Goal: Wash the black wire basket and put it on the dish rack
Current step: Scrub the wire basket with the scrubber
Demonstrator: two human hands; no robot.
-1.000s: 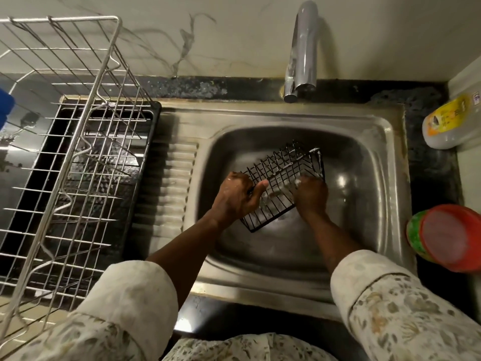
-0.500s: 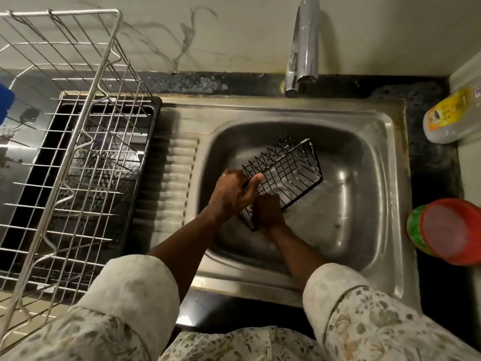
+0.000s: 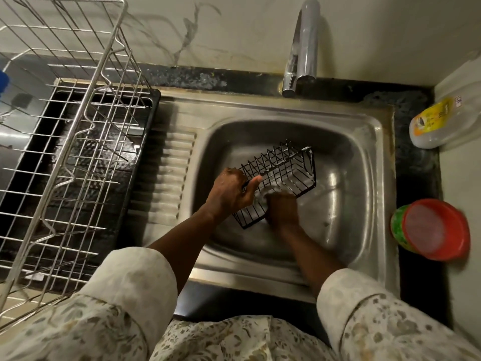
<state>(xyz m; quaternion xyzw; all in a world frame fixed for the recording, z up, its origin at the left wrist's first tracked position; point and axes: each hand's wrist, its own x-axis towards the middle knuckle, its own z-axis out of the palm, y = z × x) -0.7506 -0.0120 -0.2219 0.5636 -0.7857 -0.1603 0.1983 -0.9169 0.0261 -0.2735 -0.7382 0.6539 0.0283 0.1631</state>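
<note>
The black wire basket [image 3: 283, 170] is tilted inside the steel sink [image 3: 364, 142], with white suds on its wires. My left hand [image 3: 230, 191] grips its near left rim, thumb hooked over the edge. My right hand [image 3: 282, 208] is blurred and pressed against the basket's lower side, fingers curled; a pale scrubber or foam seems to be under it, but I cannot make it out. The wire dish rack [image 3: 65, 152] stands to the left of the sink on a black tray.
A chrome tap [image 3: 302, 48] hangs over the back of the sink, no water seen running. A pale bottle [image 3: 442, 121] and a green tub with a red lid [image 3: 432, 230] sit on the dark counter at the right. Something blue [image 3: 4, 80] shows at the far left edge.
My right hand slid from the basket's right end to its near lower side and rubs there. The basket has tilted and shifted a little; my left hand keeps its hold.
</note>
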